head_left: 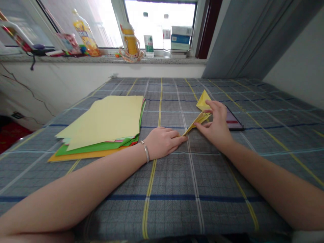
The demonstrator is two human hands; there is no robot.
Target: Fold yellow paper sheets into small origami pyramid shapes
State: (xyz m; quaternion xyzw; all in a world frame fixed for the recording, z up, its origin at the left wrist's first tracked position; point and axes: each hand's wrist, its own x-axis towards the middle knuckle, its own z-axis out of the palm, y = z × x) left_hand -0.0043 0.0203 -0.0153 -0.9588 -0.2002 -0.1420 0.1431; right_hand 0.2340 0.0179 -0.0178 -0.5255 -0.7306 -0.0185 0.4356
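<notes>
A folded piece of yellow paper [198, 118] stands on the checked cloth, with a long point reaching left and a wider flap rising behind. My right hand [215, 125] pinches it between thumb and fingers. My left hand [164, 143] lies palm down on the cloth, its fingertips at the paper's left point. A silver bangle [146, 151] circles my left wrist. To the left of that hand lies a stack of paper sheets [103, 121], pale yellow on top, then green and orange beneath.
A dark tablet or phone [235, 119] lies partly under my right hand on the grey checked cloth [174, 209]. Beyond the cloth, a granite windowsill [106, 59] holds plastic bottles [149, 35], a cardboard box [181, 37] and assorted packages. A grey curtain [243, 37] hangs at the right.
</notes>
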